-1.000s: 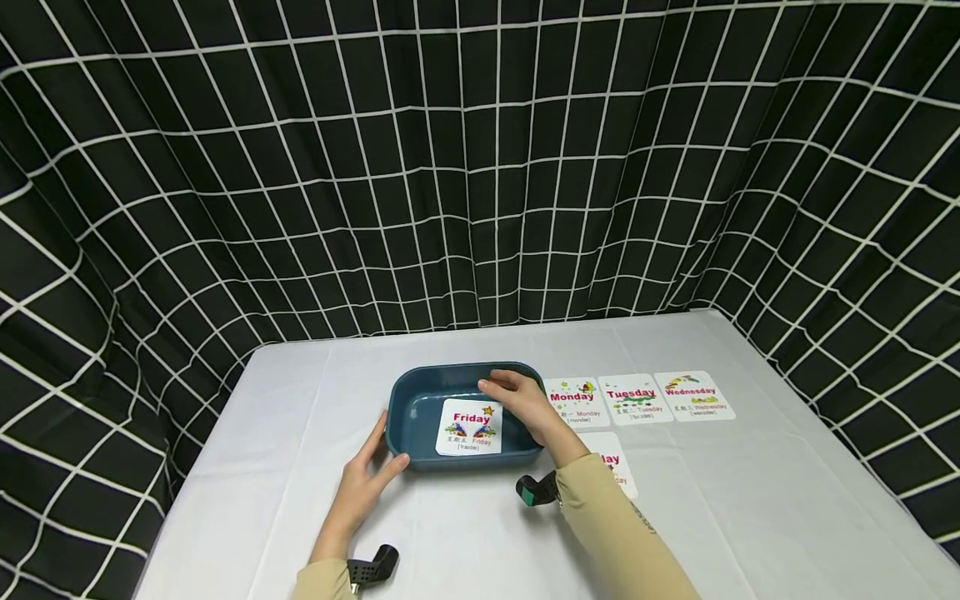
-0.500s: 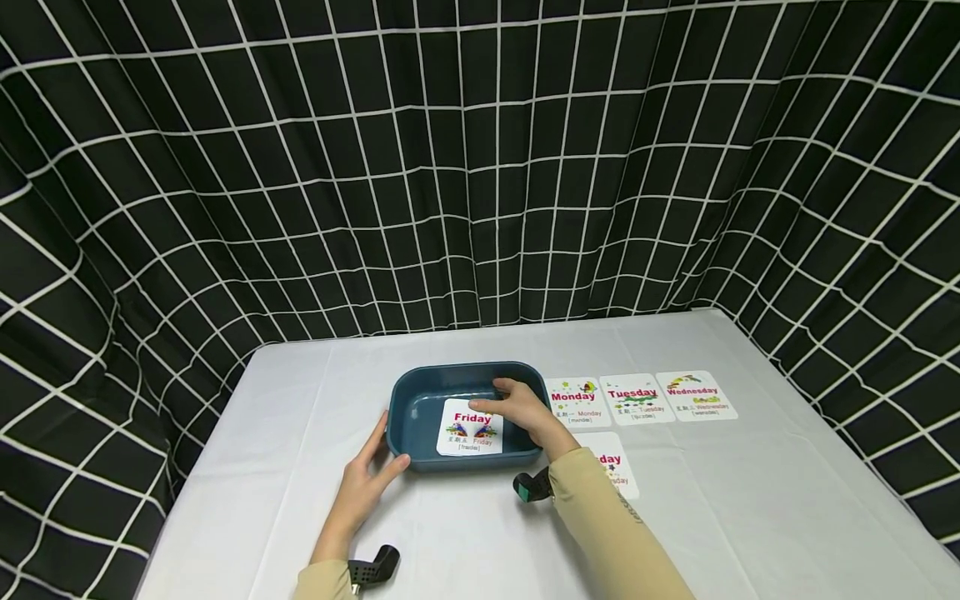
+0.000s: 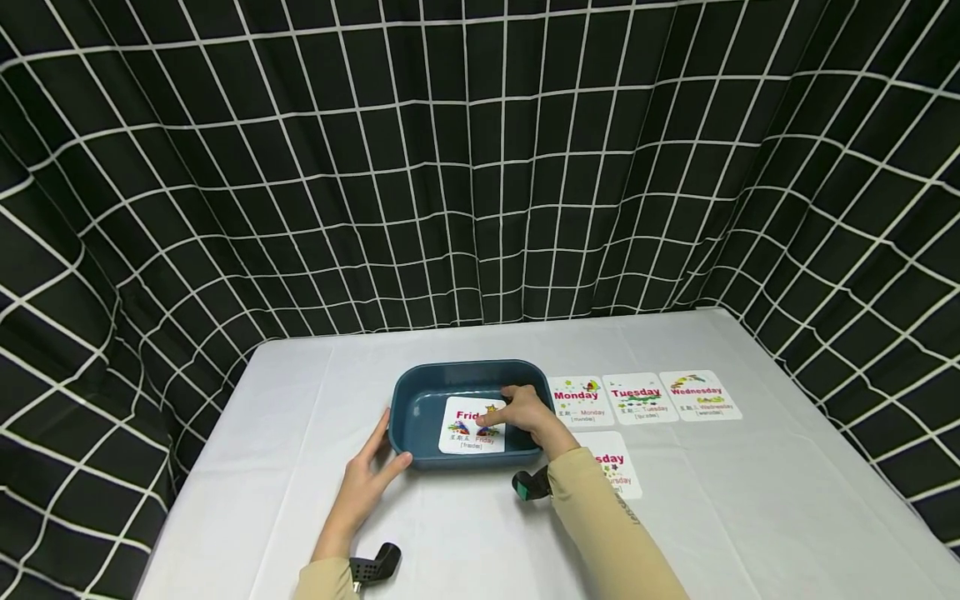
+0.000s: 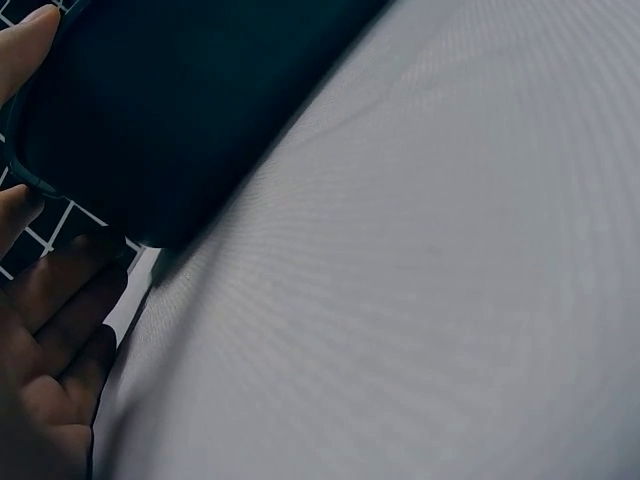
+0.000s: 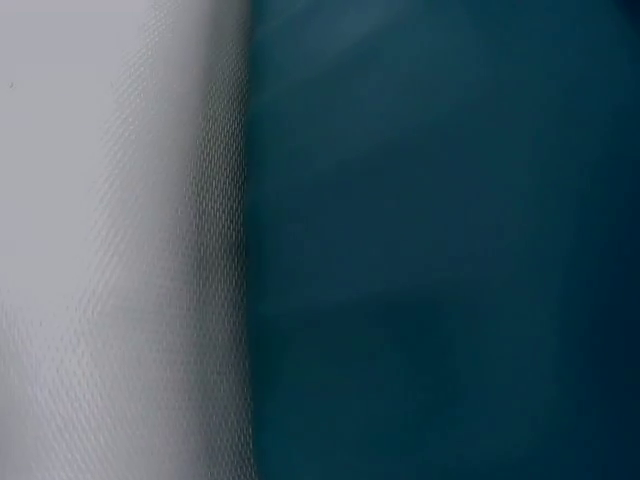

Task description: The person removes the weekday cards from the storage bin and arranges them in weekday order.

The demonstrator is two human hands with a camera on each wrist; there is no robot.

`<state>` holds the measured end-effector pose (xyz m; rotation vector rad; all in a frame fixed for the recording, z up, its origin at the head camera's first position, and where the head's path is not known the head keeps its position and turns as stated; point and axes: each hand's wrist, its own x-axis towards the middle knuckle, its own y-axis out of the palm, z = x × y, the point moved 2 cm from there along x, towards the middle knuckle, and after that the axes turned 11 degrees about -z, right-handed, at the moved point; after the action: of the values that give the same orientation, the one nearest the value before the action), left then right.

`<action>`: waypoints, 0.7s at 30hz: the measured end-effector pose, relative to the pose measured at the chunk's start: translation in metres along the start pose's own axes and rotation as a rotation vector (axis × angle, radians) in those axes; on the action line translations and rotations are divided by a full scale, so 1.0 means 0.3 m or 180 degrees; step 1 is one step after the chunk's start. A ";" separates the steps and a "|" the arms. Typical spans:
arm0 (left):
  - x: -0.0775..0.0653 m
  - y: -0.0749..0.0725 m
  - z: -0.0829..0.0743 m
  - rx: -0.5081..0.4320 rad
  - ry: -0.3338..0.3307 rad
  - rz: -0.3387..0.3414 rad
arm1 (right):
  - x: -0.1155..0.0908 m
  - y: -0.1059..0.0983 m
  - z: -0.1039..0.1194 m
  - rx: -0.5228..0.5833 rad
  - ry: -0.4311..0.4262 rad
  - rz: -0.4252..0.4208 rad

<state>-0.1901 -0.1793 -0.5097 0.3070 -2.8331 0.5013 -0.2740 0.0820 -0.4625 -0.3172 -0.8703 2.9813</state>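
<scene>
A dark blue oblong plastic box stands on the table, with a white Friday card lying inside. My left hand touches the box's left end, its thumb at the front rim and its fingers spread along the side. In the left wrist view the thumb is at the rim, and the lower fingers hang beside the box. My right hand reaches over the right rim. Its thumb rests on the Friday card's face, with the forefinger near the card's upper right corner. The right wrist view shows only the box wall and tablecloth.
A Monday card, a Tuesday card and a Wednesday card lie in a row right of the box. Below Monday, a fourth card is partly hidden by the right sleeve. A black gridded curtain surrounds the white table.
My right thumb has moved down and left onto the Friday card, and the other fingers have come lower into the box. My left hand has stayed at the box's left end.
</scene>
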 end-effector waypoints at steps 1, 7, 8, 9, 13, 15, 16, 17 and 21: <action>0.000 0.000 0.000 0.0013 -0.0013 0.0003 | 0.001 0.000 -0.002 -0.0050 -0.0024 -0.0013; 0.000 0.002 0.001 0.0042 -0.0033 -0.0005 | 0.004 0.007 -0.010 -0.0369 -0.0240 -0.0138; 0.000 0.002 0.001 0.0040 -0.0033 -0.0005 | 0.003 0.008 -0.010 -0.0423 -0.0257 -0.0157; 0.000 0.002 0.001 0.0038 -0.0035 -0.0005 | 0.002 0.007 -0.008 -0.0485 -0.0273 -0.0177; -0.001 0.002 0.001 0.0059 -0.0036 0.0002 | -0.001 0.007 -0.005 -0.0693 -0.0307 -0.0215; 0.000 0.003 0.003 0.0079 -0.0031 0.0010 | -0.002 0.006 -0.003 -0.0773 -0.0339 -0.0218; 0.000 0.003 0.003 0.0080 -0.0035 0.0011 | -0.002 0.006 -0.002 -0.0799 -0.0356 -0.0221; 0.000 0.003 0.003 0.0080 -0.0040 0.0012 | -0.002 0.006 -0.001 -0.0819 -0.0364 -0.0223; -0.001 0.003 0.002 0.0061 -0.0063 0.0012 | 0.001 0.007 -0.001 -0.0821 -0.0374 -0.0233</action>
<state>-0.1901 -0.1786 -0.5108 0.3122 -2.8500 0.5294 -0.2740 0.0804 -0.4639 -0.1111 -1.2534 2.8452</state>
